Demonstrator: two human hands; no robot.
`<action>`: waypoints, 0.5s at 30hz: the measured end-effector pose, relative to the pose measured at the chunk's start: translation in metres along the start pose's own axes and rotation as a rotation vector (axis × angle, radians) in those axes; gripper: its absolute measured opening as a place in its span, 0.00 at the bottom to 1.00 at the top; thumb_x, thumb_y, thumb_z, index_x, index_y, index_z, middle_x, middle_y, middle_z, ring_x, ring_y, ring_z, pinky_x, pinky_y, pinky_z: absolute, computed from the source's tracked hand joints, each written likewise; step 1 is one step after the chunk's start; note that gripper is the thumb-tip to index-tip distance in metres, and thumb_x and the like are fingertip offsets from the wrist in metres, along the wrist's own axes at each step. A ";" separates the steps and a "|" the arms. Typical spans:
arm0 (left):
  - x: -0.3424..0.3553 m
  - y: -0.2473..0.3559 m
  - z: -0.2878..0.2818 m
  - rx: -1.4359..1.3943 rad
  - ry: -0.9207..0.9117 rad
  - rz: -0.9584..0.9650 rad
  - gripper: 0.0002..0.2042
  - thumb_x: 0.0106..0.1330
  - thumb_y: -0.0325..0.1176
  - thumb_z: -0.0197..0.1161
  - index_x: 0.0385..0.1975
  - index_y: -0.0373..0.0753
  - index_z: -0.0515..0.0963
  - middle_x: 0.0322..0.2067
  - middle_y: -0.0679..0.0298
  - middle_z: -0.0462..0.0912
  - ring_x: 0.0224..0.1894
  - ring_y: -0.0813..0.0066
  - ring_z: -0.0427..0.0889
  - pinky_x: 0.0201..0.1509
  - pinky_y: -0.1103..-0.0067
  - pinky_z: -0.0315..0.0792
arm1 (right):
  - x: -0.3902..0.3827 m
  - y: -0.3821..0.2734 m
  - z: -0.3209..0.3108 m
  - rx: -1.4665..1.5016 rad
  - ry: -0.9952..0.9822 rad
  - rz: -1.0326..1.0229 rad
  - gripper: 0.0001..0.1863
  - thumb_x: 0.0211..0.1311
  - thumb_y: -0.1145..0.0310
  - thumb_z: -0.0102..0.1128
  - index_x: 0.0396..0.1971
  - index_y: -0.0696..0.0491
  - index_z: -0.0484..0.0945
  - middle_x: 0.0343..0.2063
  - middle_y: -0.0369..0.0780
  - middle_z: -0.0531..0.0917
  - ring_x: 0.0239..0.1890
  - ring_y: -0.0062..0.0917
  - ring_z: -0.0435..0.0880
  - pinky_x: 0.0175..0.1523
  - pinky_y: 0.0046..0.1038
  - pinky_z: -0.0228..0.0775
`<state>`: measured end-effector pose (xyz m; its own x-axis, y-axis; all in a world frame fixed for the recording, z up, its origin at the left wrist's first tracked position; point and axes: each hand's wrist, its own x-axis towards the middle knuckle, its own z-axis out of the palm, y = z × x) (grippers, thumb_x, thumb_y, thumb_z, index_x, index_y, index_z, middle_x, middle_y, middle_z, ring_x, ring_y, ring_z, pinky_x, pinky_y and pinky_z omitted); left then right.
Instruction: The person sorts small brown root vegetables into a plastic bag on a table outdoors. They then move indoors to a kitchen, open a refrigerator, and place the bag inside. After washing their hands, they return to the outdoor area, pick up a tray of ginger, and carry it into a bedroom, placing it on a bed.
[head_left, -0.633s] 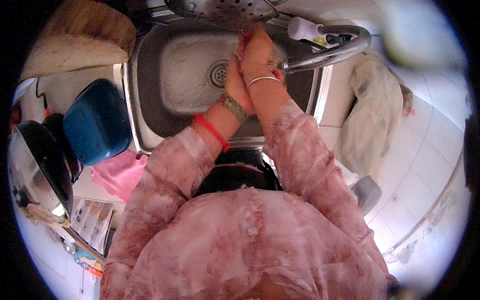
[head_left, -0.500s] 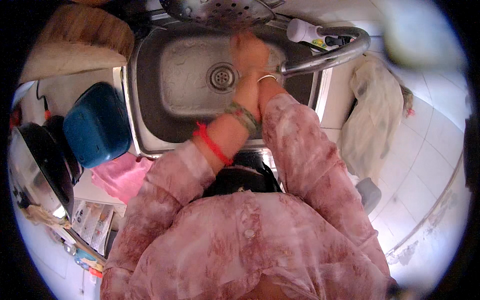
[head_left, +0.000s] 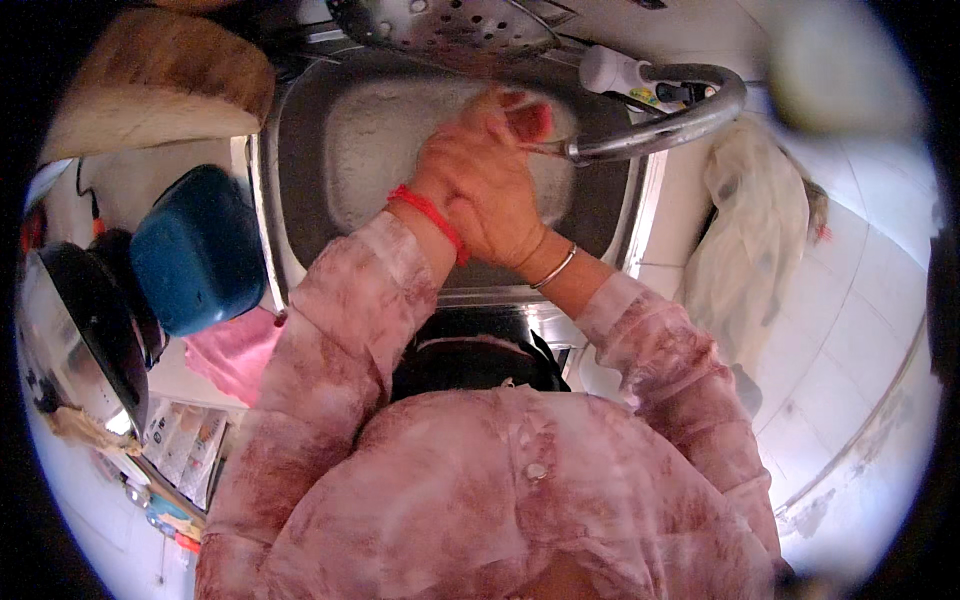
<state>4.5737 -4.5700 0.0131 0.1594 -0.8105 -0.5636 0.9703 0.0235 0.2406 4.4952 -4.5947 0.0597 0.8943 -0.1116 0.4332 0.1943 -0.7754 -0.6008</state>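
My two hands are pressed together over a steel sink [head_left: 300,190], just left of the spout of a curved steel tap [head_left: 680,120]. My left hand [head_left: 480,140], with a red string at its wrist, reaches up toward the spout. Its fingertips are close to the tap's mouth. My right hand [head_left: 500,225], with a thin silver bangle at its wrist, lies across the back of the left hand and wraps it. Neither hand holds an object. Whether water is running I cannot tell.
A perforated steel strainer [head_left: 450,25] sits behind the sink. On the counter to the left are a blue tub [head_left: 195,250], a pink cloth [head_left: 240,350], a dark pan [head_left: 80,330] and a wooden board [head_left: 150,90]. A pale cloth [head_left: 750,230] hangs at the right above the tiled floor.
My hands have come down from pointing upright under the tap. The right hand now lies over the left, and both have shifted left of the spout. The view has drawn closer.
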 end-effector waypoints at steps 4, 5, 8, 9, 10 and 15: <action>-0.018 -0.015 0.017 0.315 0.030 0.039 0.12 0.60 0.40 0.51 0.39 0.42 0.73 0.40 0.56 0.77 0.40 0.64 0.77 0.47 0.70 0.71 | 0.035 -0.006 -0.016 -0.155 -0.675 0.170 0.20 0.51 0.54 0.45 0.33 0.54 0.77 0.32 0.44 0.79 0.35 0.38 0.78 0.40 0.37 0.68; -0.017 -0.012 0.018 0.313 0.012 0.043 0.12 0.60 0.40 0.51 0.38 0.42 0.73 0.39 0.56 0.77 0.39 0.65 0.78 0.46 0.70 0.71 | 0.047 0.001 -0.018 -0.254 -0.835 0.167 0.20 0.51 0.54 0.45 0.33 0.54 0.77 0.33 0.44 0.79 0.32 0.38 0.78 0.38 0.37 0.69; -0.015 -0.003 0.028 0.324 -0.031 0.059 0.11 0.60 0.40 0.50 0.35 0.41 0.74 0.35 0.57 0.77 0.36 0.65 0.78 0.43 0.70 0.71 | 0.034 0.060 -0.023 0.066 -0.849 0.305 0.20 0.54 0.52 0.46 0.37 0.51 0.75 0.30 0.41 0.80 0.20 0.31 0.76 0.26 0.35 0.68; -0.017 -0.003 0.034 0.350 -0.052 0.071 0.11 0.60 0.40 0.50 0.34 0.40 0.74 0.34 0.57 0.78 0.36 0.65 0.78 0.42 0.70 0.71 | 0.023 0.072 -0.036 0.352 -0.769 0.475 0.20 0.56 0.51 0.47 0.38 0.50 0.74 0.28 0.40 0.80 0.17 0.28 0.75 0.22 0.33 0.67; -0.020 -0.001 0.033 0.363 -0.030 0.123 0.11 0.60 0.40 0.50 0.33 0.40 0.74 0.33 0.57 0.78 0.35 0.65 0.78 0.41 0.70 0.72 | 0.021 0.076 -0.045 0.847 -0.733 0.798 0.19 0.56 0.51 0.48 0.38 0.50 0.74 0.27 0.39 0.80 0.15 0.25 0.73 0.18 0.29 0.65; -0.025 -0.002 0.028 0.688 0.220 0.560 0.11 0.60 0.39 0.49 0.28 0.37 0.73 0.27 0.57 0.79 0.31 0.64 0.78 0.36 0.70 0.71 | 0.000 0.065 0.001 1.649 0.101 1.162 0.16 0.56 0.54 0.55 0.37 0.50 0.74 0.24 0.34 0.77 0.16 0.19 0.71 0.18 0.21 0.63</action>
<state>4.5628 -4.5656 0.0488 0.6736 -0.6543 -0.3437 0.4299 -0.0315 0.9023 4.5088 -4.6441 0.0200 0.8320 -0.1144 -0.5429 -0.1822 0.8679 -0.4621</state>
